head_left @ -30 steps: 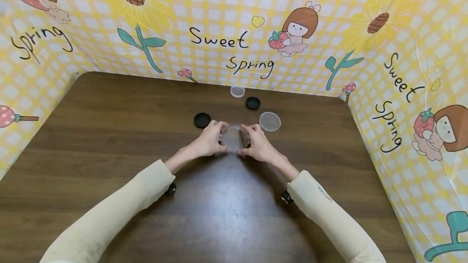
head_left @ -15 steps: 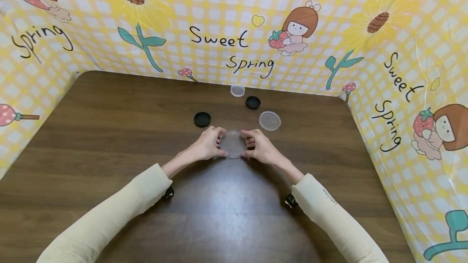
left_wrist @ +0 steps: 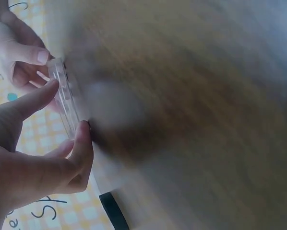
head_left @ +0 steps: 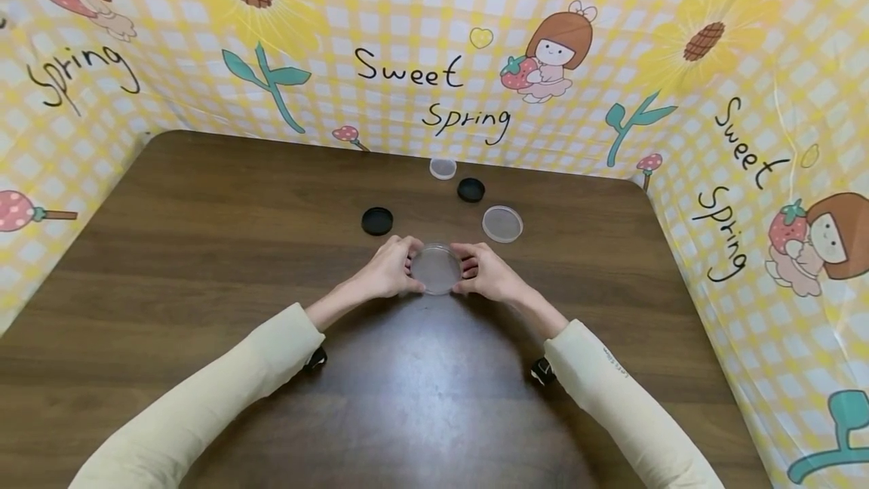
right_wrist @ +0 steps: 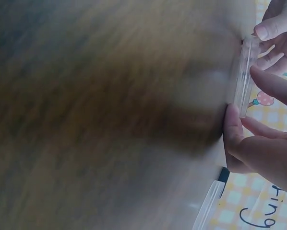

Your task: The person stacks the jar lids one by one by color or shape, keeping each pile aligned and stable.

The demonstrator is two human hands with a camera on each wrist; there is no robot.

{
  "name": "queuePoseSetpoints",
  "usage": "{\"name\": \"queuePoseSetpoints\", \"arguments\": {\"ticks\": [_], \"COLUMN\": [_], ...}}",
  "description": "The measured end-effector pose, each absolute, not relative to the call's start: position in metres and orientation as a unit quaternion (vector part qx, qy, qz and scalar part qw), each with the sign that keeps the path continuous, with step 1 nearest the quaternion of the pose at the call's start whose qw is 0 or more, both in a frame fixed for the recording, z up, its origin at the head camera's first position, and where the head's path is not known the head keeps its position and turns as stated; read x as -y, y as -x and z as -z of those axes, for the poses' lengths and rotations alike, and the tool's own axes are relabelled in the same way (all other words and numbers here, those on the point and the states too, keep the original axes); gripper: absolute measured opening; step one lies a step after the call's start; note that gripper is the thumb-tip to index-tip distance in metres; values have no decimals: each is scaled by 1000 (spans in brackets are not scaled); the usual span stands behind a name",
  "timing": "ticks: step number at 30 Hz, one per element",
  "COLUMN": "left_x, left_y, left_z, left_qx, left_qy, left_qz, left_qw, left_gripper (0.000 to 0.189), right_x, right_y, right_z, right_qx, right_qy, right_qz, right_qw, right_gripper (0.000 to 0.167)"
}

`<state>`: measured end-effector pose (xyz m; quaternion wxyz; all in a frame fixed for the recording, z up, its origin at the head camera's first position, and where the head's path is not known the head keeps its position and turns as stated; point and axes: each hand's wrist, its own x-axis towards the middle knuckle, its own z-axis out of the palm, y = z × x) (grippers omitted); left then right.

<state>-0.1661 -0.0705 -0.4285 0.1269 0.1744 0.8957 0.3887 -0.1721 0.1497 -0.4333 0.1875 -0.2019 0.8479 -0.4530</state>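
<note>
A clear round petri dish [head_left: 436,269] lies flat between my hands near the middle of the table. My left hand [head_left: 391,269] holds its left rim, thumb on the near side and forefinger on the far side. Mirroring that, my right hand [head_left: 490,272] grips the right rim. In the left wrist view the dish [left_wrist: 64,98] shows edge-on, low over the wood, with what look like two stacked rims. The right wrist view also has the dish [right_wrist: 246,76] edge-on between the fingertips. Whether it touches the table, I cannot tell.
Behind my hands lie a black round dish or lid [head_left: 377,221] on the left and another black one [head_left: 471,190] farther back. A clear round dish or lid [head_left: 502,224] is at the right, a smaller clear one [head_left: 443,168] by the patterned cloth [head_left: 407,36] enclosing the brown table [head_left: 237,202].
Both hands and the petri dish have come slightly nearer to me since a second ago. The dish, seen more tilted then, now looks level. The other round pieces stay where they were.
</note>
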Motion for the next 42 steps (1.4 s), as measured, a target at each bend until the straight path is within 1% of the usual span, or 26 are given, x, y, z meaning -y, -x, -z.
{"name": "queuePoseSetpoints", "arguments": {"ticks": [4,12,27,38,42], "left_x": [69,70,69,73,73], "left_y": [168,167,165,163,163], "left_z": [429,430,431,433,432], "left_qx": [-896,-903,-905,-892,-889], "left_qy": [-170,-161,-177,-187,-185], "left_qz": [-389,-379,-365,-393,-398], "left_qw": [127,126,127,124,129], "left_gripper": [65,66,66,71,70], "right_x": [-150,-146,-147,-149,-151], "right_y": [176,172,171,171,172], "right_z": [434,432,435,434,434], "right_qx": [-839,-861,-877,-865,-848], "right_qy": [203,191,200,199,204], "right_qz": [466,434,404,428,452], "right_qw": [192,183,165,172,186], "right_gripper": [70,71,70,69,69]}}
